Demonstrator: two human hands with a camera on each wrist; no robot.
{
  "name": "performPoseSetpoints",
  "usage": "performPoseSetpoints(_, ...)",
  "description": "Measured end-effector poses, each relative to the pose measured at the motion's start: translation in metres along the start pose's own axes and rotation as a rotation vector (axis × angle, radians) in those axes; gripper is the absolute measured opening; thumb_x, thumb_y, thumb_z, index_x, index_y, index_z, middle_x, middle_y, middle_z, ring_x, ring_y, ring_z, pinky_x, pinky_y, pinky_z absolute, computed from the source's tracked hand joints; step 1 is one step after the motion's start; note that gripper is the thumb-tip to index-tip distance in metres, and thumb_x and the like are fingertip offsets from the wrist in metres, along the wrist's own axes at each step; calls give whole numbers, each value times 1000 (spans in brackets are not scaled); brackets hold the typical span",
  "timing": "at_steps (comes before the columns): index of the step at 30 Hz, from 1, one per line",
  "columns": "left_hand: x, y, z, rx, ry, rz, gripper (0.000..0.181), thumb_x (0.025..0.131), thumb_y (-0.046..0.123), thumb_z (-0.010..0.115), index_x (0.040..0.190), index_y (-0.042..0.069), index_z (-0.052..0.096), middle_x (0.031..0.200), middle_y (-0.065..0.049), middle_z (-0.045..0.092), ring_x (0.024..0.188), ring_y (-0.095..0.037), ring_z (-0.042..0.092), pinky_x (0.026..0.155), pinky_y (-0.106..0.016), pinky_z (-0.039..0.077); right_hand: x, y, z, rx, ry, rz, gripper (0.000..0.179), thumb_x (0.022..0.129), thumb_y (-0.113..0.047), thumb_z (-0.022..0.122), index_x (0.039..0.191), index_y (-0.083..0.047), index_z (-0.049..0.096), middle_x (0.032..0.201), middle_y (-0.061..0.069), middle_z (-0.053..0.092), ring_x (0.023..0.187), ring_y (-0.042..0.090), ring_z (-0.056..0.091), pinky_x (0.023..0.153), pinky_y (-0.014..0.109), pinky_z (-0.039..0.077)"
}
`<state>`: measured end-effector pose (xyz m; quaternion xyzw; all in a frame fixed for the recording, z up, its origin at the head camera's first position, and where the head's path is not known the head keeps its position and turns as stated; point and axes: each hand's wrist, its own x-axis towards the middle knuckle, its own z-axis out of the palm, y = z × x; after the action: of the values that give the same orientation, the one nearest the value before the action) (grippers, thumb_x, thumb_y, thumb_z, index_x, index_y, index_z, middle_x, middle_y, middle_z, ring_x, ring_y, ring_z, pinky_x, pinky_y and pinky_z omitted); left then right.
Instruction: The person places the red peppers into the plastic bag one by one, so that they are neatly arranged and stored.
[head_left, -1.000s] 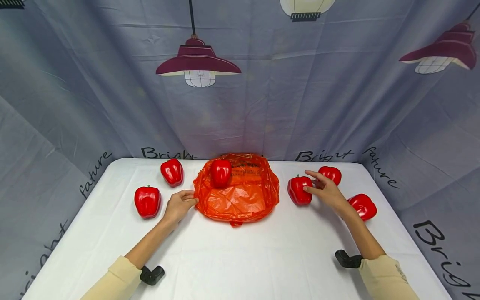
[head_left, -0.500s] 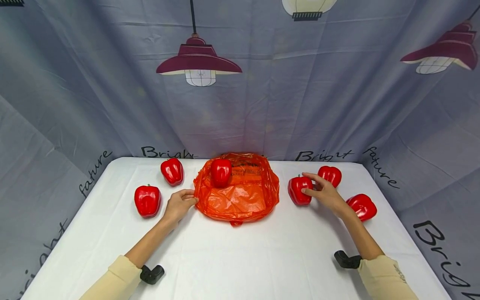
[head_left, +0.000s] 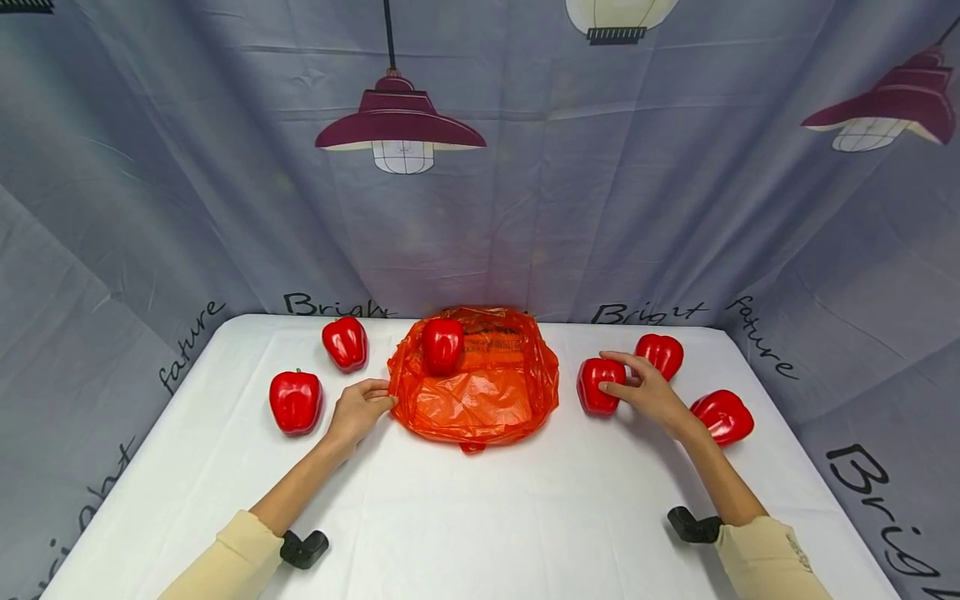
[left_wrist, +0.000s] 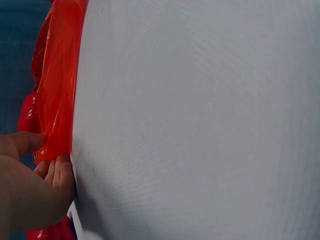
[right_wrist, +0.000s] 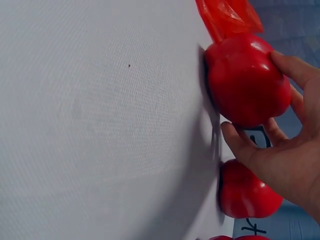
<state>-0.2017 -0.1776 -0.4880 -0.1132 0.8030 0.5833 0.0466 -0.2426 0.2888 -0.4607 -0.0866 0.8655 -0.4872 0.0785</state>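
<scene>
A crinkled orange-red plastic bag (head_left: pixel 487 408) lies mid-table with its mouth spread, and one red bell pepper (head_left: pixel 442 347) shows inside it at the left. My left hand (head_left: pixel 360 414) pinches the bag's left rim; in the left wrist view the thumb (left_wrist: pixel 31 142) is on one side of the plastic and the fingers are on the other. Right of the bag, my right hand (head_left: pixel 654 395) grips another red bell pepper (head_left: pixel 596 390) between thumb and fingers, seen closely as the glossy pepper (right_wrist: pixel 247 80) in the right wrist view. Whether it touches the table is unclear.
Two more peppers stand left of the bag, a front one (head_left: pixel 296 403) and a back one (head_left: pixel 345 344). Behind the right hand is a pepper (head_left: pixel 661 355), and beside its forearm another (head_left: pixel 723 417). A grey printed curtain (head_left: pixel 510 208) hangs behind the white table (head_left: pixel 480 525).
The pepper in my right hand has tilted so its stem no longer shows, and it sits slightly nearer the front. The right fingers have shifted a little left and down. My left hand stays put.
</scene>
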Motion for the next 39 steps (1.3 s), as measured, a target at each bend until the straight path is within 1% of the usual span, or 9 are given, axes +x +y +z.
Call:
performPoseSetpoints(4, 0, 0, 0, -1, -1, 0, 34, 93, 8, 66, 125, -3, 63, 114, -16, 68, 104, -25, 62, 89, -32, 52, 1, 1, 1, 9, 12, -17, 60, 95, -14, 69, 149, -4, 44, 149, 26, 37, 128, 48, 41, 95, 57, 47)
performPoseSetpoints(9, 0, 1, 0, 1, 2, -6, 34, 93, 8, 66, 125, -3, 63, 114, -17, 67, 103, -25, 62, 88, -30, 52, 2, -3, 2, 12, 16, -50, 59, 95, -14, 68, 148, -3, 45, 147, 25, 39, 127, 46, 42, 93, 52, 50)
performPoseSetpoints(13, 0, 1, 1, 10, 5, -14, 34, 93, 9, 66, 125, -3, 63, 113, -16, 68, 103, -25, 62, 89, -31, 53, 2, -14, 1, 22, 33, -70, 59, 94, -18, 70, 147, -5, 47, 147, 23, 40, 130, 46, 40, 95, 58, 48)
performPoseSetpoints(16, 0, 1, 1, 8, 6, -14, 34, 93, 9, 66, 125, -3, 63, 113, -15, 68, 103, -25, 62, 89, -31, 53, 3, -24, 1, 29, 54, -85, 60, 93, -20, 71, 147, -7, 48, 147, 21, 40, 132, 45, 38, 99, 63, 42)
performPoseSetpoints(20, 0, 0, 1, 6, 5, -12, 34, 93, 8, 66, 125, -3, 63, 112, -15, 68, 102, -25, 62, 89, -31, 53, 5, -40, 2, 41, 59, -89, 61, 94, -19, 70, 149, -8, 45, 150, 20, 38, 134, 44, 37, 103, 63, 39)
performPoseSetpoints(24, 1, 0, 1, 6, 6, -11, 33, 93, 8, 66, 125, -3, 63, 112, -16, 68, 102, -25, 62, 89, -32, 53, 9, -55, 6, 59, 52, -90, 63, 94, -19, 70, 150, -9, 44, 152, 21, 34, 133, 47, 39, 99, 61, 44)
performPoseSetpoints(28, 1, -1, 1, 8, 10, -11, 34, 93, 8, 66, 125, -3, 63, 114, -16, 68, 103, -25, 62, 89, -32, 53, 15, -68, 12, 86, 33, -112, 63, 93, -19, 70, 150, -10, 45, 153, 19, 34, 132, 47, 40, 96, 58, 48)
performPoseSetpoints(36, 0, 0, 1, 9, 12, -10, 34, 93, 9, 66, 124, -3, 63, 112, -15, 68, 102, -25, 62, 87, -30, 52, 34, -82, 29, 151, -14, -144, 60, 93, -17, 70, 148, -9, 47, 151, 16, 36, 126, 46, 47, 92, 54, 52)
performPoseSetpoints(39, 0, 1, 2, 8, 13, -9, 34, 92, 8, 66, 124, -3, 63, 111, -15, 69, 102, -25, 62, 88, -31, 53, 42, -86, 36, 154, -25, -158, 60, 93, -15, 70, 147, -8, 46, 150, 17, 37, 125, 46, 48, 92, 52, 52)
